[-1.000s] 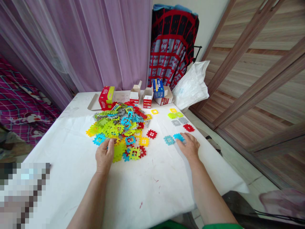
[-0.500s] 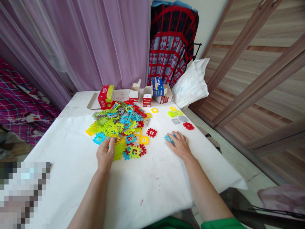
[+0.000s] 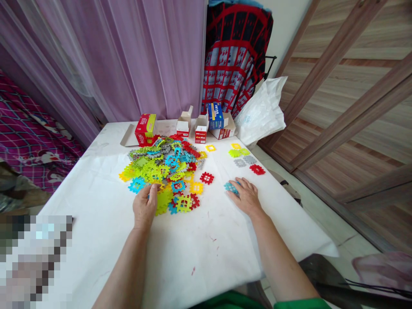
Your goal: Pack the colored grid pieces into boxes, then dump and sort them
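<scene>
Most of it is one big messy heap of square plastic building pieces (image 3: 161, 171) in lime, grey, blue, red and yellow, roughly mid-frame on a white-covered surface (image 3: 199, 244). So far only a small lot sits apart from it, and the bulk is in the pile.

The left hand (image 3: 144, 207) is at the near edge of the heap, fingers lightly curled on the pieces. I can't tell if it's actually gripping one, though there's a blue piece (image 3: 148, 195) right by the thumb. The right hand (image 3: 246, 197) is out to the right of the heap, palm down and fairly open, with its fingertips on a blue piece (image 3: 231, 188) and no real grip that I can see.

The loose ones are spread out right of the pile: a red piece (image 3: 207, 178) close to it, a yellow one (image 3: 210, 148) further up, then a little cluster of two grey (image 3: 244, 160), two lime (image 3: 237, 152), a yellow (image 3: 235, 146) and a red (image 3: 257, 169), like-coloured ones sitting side by side.

Along the far edge of the surface, top middle of the frame, there's a red-and-yellow box (image 3: 145, 129), some small opened cartons (image 3: 193, 128) and a blue box (image 3: 215, 116). A white plastic bag (image 3: 262, 112) sits just right of those, with a lilac curtain (image 3: 144, 56) behind.
</scene>
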`<control>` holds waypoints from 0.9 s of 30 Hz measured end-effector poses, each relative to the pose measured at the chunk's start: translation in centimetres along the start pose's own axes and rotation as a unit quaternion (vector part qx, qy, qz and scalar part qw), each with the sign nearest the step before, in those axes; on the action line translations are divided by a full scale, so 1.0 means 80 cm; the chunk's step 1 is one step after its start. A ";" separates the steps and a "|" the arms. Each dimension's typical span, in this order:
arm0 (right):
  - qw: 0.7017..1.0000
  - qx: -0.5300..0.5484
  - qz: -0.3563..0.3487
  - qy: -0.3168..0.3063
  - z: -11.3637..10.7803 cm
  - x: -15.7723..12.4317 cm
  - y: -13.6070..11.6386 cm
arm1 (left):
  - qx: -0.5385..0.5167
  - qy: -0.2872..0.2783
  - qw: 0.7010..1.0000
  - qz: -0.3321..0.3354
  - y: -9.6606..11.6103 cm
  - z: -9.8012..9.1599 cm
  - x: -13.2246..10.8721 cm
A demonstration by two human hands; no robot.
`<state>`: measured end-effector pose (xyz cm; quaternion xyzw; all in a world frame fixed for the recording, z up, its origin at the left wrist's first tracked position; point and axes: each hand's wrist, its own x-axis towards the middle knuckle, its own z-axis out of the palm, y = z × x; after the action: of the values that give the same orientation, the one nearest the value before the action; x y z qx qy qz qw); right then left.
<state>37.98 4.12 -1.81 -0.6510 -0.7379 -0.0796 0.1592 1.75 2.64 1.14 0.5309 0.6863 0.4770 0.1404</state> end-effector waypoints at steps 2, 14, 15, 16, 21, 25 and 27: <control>1.000 -0.001 -0.001 0.001 0.000 0.000 0.000 | 0.001 0.003 1.000 -0.002 0.000 0.000 0.000; 1.000 0.012 0.001 0.008 0.002 0.002 0.001 | 0.000 0.006 1.000 0.000 -0.004 0.001 0.001; 1.000 0.014 -0.001 0.008 0.002 0.002 0.001 | -0.002 0.009 1.000 -0.005 -0.004 0.001 0.001; 1.000 0.016 -0.002 0.008 0.002 0.002 0.001 | -0.006 0.010 1.000 -0.012 -0.004 0.001 0.001; 1.000 0.022 0.001 0.013 -0.001 0.003 -0.003 | -0.033 0.015 0.998 -0.045 0.000 0.001 0.000; 0.999 0.020 -0.003 0.027 -0.003 0.004 -0.008 | -0.056 0.033 0.996 -0.057 -0.001 0.001 0.000; 0.999 0.019 0.000 0.025 -0.005 0.005 -0.010 | -0.062 0.037 0.995 -0.074 -0.003 0.002 0.002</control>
<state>37.17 4.23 -1.25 -0.6459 -0.7348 -0.0819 0.1903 1.67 2.82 0.95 0.4505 0.6977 0.5264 0.1822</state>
